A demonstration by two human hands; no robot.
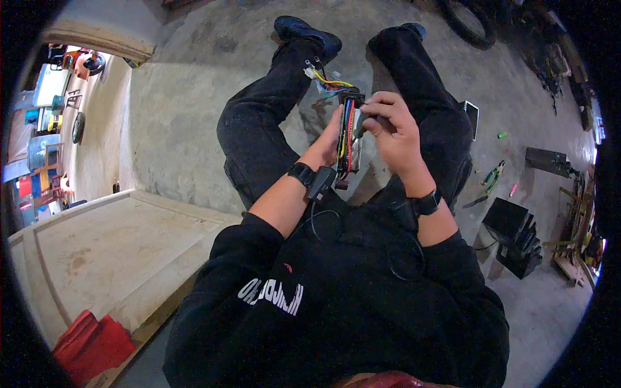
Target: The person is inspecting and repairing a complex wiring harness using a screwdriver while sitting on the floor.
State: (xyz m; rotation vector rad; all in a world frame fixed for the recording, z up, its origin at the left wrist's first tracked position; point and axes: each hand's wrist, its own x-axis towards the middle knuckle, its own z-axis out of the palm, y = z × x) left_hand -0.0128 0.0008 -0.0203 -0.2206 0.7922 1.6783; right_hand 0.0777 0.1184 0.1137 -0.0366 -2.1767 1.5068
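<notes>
Between my knees my left hand (328,141) is closed round a long, narrow electronic unit (355,155), perhaps a motor controller, held upright over the floor. Red, yellow and blue wires run along its open face. From its far end a bundle of coloured wires (335,84) with plug connectors sticks out toward my left leg. My right hand (398,132) is at the unit's right side, fingers pinched on a small grey-green piece (359,123) that lies against the wires. What this piece is, I cannot make out.
Green-handled pliers (494,176) lie on the floor to the right, near black finned metal parts (511,223) and a dark metal box (546,160). An open black casing (473,121) stands beside my right knee. A pale wooden panel (123,239) and red cloth (94,349) are at left.
</notes>
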